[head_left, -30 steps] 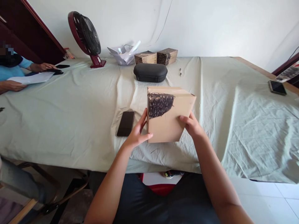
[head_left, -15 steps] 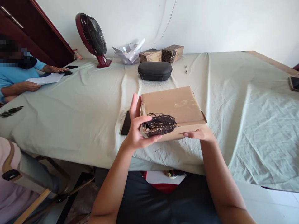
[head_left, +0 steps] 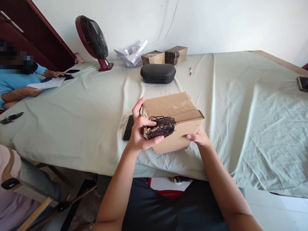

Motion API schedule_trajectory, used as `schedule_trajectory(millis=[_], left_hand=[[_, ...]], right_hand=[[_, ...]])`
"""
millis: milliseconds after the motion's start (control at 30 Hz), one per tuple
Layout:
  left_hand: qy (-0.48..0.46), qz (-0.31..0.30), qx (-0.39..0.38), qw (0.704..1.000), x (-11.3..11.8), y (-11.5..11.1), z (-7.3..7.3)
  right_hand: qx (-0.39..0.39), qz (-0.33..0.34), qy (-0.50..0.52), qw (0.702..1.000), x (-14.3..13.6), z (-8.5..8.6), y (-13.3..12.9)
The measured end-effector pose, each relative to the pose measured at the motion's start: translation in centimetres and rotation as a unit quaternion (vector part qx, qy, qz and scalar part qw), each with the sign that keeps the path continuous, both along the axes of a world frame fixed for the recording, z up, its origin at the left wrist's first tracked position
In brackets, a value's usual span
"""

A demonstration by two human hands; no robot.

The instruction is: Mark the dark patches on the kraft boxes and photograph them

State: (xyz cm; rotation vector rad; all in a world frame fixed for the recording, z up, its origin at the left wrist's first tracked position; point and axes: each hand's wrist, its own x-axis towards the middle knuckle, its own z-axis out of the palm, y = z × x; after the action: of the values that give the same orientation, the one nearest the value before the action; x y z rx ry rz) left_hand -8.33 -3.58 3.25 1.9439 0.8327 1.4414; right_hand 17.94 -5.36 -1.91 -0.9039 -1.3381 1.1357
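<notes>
A brown cardboard box (head_left: 173, 106) is held tilted above the cloth-covered table, its top and near side showing. Dark scribbled marks (head_left: 160, 127) cover its left near corner. My left hand (head_left: 140, 128) grips that corner, thumb on the near side and fingers over the edge. Around the right near side is my right hand (head_left: 199, 137), its thumb on the front face and its other fingers hidden behind the box. A dark phone (head_left: 128, 128) lies on the table, partly covered by my left hand.
Behind the box, a black case (head_left: 158, 73) rests on the pale green cloth (head_left: 96, 128). Farther back stand two marked boxes (head_left: 176, 55), a basket of papers (head_left: 131, 57) and a fan (head_left: 93, 40). At the left, a person in blue (head_left: 21, 86) holds paper. A pen (head_left: 190, 71) lies right of the case.
The box has turned in my hands, so more of its near side shows and its right end sits farther left. My right hand has moved left with it.
</notes>
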Motion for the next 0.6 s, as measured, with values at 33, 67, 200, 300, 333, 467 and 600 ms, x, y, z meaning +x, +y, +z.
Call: schedule_trajectory(millis=[33, 67, 200, 300, 333, 467, 600], left_hand=[[-0.002, -0.009, 0.006, 1.000, 0.0, 0.1, 0.1], [-0.004, -0.016, 0.013, 1.000, 0.0, 0.2, 0.1], [0.005, -0.010, 0.014, 1.000, 0.1, 0.4, 0.2], [0.004, -0.011, 0.013, 1.000, 0.2, 0.5, 0.6], [-0.005, -0.018, 0.020, 1.000, 0.2, 0.6, 0.7], [-0.051, -0.029, 0.068, 0.996, -0.5, 2.0, 0.3], [-0.041, 0.008, 0.119, 0.992, -1.9, 4.6, -1.6]], right_hand=[[0.010, -0.006, 0.006, 1.000, 0.0, 0.0, 0.0], [0.019, -0.012, 0.011, 1.000, -0.1, -0.1, 0.0], [0.023, -0.023, 0.007, 0.999, -0.4, -0.1, -0.3], [0.028, -0.013, -0.003, 1.000, -0.4, -0.1, -0.2], [0.033, -0.003, -0.002, 0.999, -0.2, 0.0, -0.1], [0.033, -0.052, -0.031, 0.998, 1.8, 0.4, 0.6], [-0.039, -0.223, -0.342, 0.912, 3.5, -0.3, 1.1]])
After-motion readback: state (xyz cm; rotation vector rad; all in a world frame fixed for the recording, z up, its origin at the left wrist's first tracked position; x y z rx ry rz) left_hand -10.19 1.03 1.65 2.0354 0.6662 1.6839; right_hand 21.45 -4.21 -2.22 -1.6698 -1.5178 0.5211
